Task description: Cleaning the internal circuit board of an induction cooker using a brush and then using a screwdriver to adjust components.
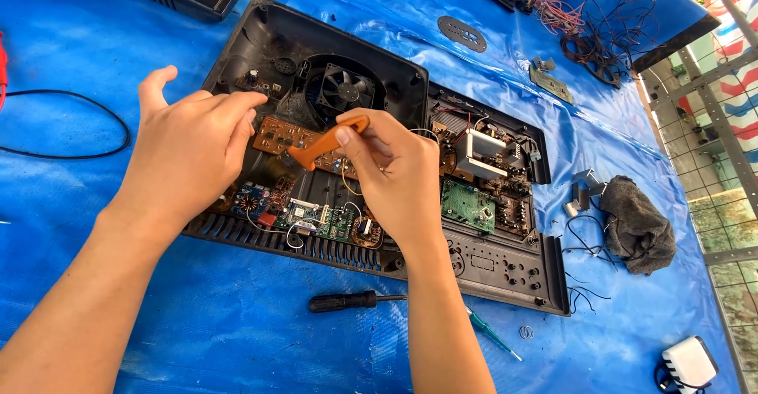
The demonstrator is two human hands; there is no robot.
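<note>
An opened black electronics casing lies on a blue tarp, with a round black fan, a brown circuit board and green boards inside. My right hand grips an orange-handled tool over the brown board, just below the fan. My left hand rests on the casing's left side, its fingertips touching the brown board's upper left corner. What the orange tool's tip looks like is hidden by my fingers.
A black-handled screwdriver and a thin green one lie on the tarp in front of the casing. A dark rag, metal brackets, tangled wires, a black cable and a white box surround it.
</note>
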